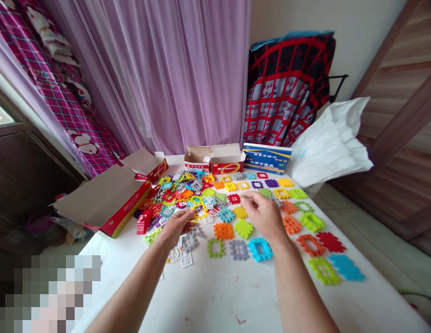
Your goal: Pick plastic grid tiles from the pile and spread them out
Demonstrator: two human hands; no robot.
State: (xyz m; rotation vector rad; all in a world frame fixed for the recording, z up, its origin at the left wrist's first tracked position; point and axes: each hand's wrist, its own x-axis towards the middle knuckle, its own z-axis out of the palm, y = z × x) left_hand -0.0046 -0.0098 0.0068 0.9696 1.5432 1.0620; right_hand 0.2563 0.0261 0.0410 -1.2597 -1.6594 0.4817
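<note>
My left hand [177, 227] is over the near edge of a mixed pile of plastic interlocking blocks [177, 189]. Its thumb and fingers close at one side of a yellow interlocking block [202, 212]. My right hand [264, 213] hovers above the spread-out blocks with its fingers pinched together; whatever is between them is hidden. Just left of its fingertips lies a red window block [234, 199]. Below the hands are a green frame block [215, 248], a grey window block [239, 249] and a blue frame block [260, 249]. White window pieces [187, 260] lie near my left wrist.
Open red cardboard boxes [130, 203] stand along the left and back, beside a blue box [267, 158]. A white plastic bag [331, 143] stands at the back right. More flat blocks [324, 270] lie in loose rows on the right of the white table [232, 300].
</note>
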